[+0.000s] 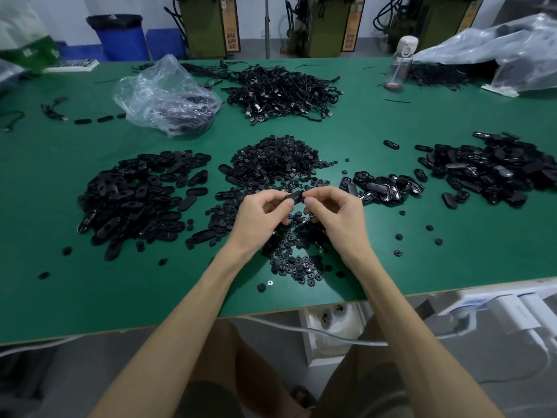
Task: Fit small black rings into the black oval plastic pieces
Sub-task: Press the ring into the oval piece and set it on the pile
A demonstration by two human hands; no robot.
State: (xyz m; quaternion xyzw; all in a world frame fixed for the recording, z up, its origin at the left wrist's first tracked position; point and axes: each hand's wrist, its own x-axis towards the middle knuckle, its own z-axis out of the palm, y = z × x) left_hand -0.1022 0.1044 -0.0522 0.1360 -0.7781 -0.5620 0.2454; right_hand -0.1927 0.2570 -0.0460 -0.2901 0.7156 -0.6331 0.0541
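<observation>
Black oval plastic piece point(294, 196), pinched over the green table point(90, 297): the fitting step looked to be in hand.

Nearest the table edge lay a loose scatter of small black rings point(297, 267). Just above it the left hand point(262, 211) and the right hand point(334, 211) each gripped one end of the oval piece between thumb and curled fingers. Whether a ring already sat in it was too small to tell. The next move probably called for pressing a ring squarely into the oval's recess, then setting the piece aside. Beyond the hands rose the main heap of rings point(280, 158), with a pile of oval pieces point(135, 200) to the left and two more piles point(382, 187) to the right. Farthest off lay a tangle of black cables point(280, 92).
</observation>
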